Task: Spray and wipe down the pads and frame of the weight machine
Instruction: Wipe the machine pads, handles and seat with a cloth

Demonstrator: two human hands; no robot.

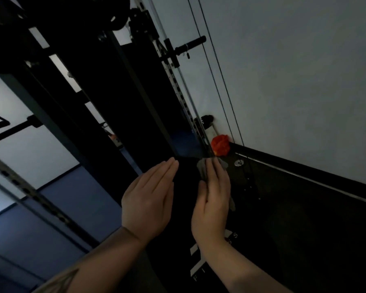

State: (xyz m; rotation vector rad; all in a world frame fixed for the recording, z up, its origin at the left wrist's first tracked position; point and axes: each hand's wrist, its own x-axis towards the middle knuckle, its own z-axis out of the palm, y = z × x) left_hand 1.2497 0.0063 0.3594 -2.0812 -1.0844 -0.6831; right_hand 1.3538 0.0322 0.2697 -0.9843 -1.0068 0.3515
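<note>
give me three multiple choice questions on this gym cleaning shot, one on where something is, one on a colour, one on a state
1. Where is the grey cloth?
A. under the right hand
B. under the left hand
C. hanging on the handle

2. What colour is the crumpled thing at the foot of the wall?
A. blue
B. red-orange
C. white

3. How is the left hand?
A. fist around a spray bottle
B. open and flat, fingers together, empty
C. gripping a cable

Answers:
1 A, the cloth shows past the right fingertips, pressed on the dark machine surface.
2 B, it is bright red-orange against the pale wall.
3 B, straight fingers, holding nothing.
</note>
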